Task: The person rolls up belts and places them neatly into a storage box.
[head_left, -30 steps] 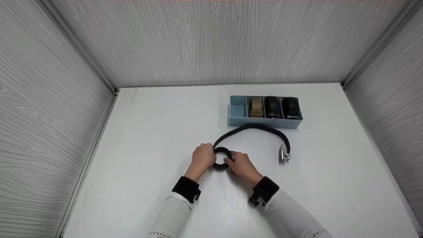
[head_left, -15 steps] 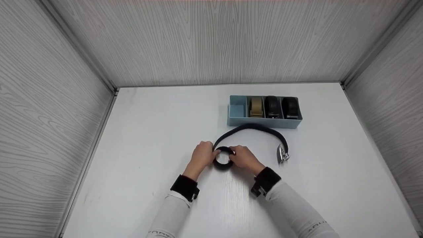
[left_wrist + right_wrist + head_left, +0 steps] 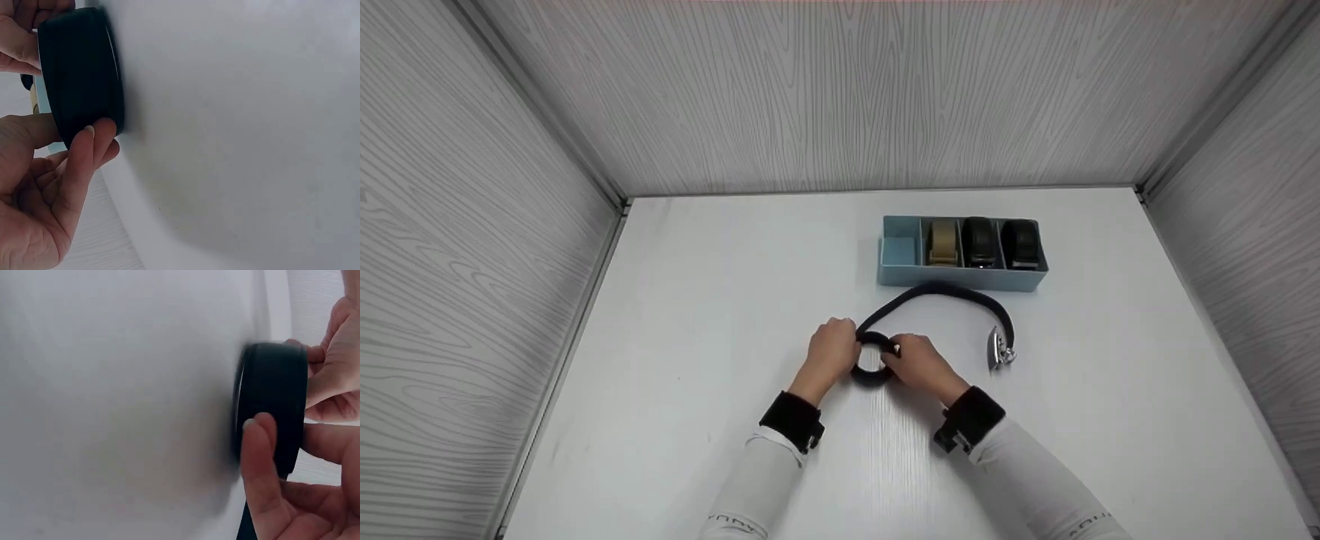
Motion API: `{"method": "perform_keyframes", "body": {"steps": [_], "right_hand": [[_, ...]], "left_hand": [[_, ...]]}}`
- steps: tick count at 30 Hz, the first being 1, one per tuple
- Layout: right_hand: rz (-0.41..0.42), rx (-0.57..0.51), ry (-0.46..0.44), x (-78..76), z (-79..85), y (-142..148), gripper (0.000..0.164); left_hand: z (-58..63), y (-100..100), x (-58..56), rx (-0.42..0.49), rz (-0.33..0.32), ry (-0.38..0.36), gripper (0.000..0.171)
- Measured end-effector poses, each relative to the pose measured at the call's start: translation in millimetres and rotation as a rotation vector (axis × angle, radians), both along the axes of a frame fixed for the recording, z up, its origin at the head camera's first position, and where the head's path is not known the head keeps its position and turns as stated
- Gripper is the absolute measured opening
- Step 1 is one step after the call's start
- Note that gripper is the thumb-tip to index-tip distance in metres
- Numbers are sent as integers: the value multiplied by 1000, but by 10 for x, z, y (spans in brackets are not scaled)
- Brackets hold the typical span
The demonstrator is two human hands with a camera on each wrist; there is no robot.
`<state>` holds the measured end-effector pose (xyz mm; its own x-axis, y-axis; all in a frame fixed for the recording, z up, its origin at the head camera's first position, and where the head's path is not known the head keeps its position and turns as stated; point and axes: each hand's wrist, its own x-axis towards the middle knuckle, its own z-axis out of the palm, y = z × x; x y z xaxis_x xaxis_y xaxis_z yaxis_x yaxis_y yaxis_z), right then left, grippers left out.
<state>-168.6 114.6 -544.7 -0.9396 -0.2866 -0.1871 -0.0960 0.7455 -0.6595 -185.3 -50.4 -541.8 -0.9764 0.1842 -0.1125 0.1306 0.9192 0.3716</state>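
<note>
A black belt (image 3: 960, 291) lies on the white table, one end wound into a coil and the rest in an arc that ends in a silver buckle (image 3: 999, 350). My left hand (image 3: 832, 351) pinches the coil's left side, thumb inside the ring and fingers outside, as the left wrist view shows. On the opposite side, the right hand (image 3: 922, 366) grips the coil (image 3: 273, 394) between thumb and fingers. The coil stands on its edge-side, its round opening facing up.
Just behind the belt is a blue divided box (image 3: 900, 276). It holds a tan rolled belt (image 3: 943, 238), a black rolled belt (image 3: 978, 240) and another dark rolled belt (image 3: 1021, 241); its left compartment holds nothing. Grey wood-grain panels (image 3: 840, 97) bound the table.
Both hands and the coil have shifted slightly to the right. The buckle has moved a little to the left. My thumbs and fingers have changed their places on the coil.
</note>
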Motion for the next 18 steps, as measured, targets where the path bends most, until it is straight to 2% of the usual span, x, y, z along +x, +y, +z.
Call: {"method": "perform_keyframes", "body": {"steps": [2,6,13,15,18], "right_hand": [[-14,-7,-4,18,-1,3,9],[16,5,21,10,4,-1,18],[158,107,98,-38,14,20,7],[143,97,83,-27,10,29,7],[76,57,46,11,7,49,8]], "left_hand": [[9,23,2,7,6,-10,8],[16,37,3,-5,6,-17,8],[-9,55,16,-55,-58,-7,4],[-22,68,18,-74,-59,-4,3],[-36,89,20,-84,-34,-13,5]]}}
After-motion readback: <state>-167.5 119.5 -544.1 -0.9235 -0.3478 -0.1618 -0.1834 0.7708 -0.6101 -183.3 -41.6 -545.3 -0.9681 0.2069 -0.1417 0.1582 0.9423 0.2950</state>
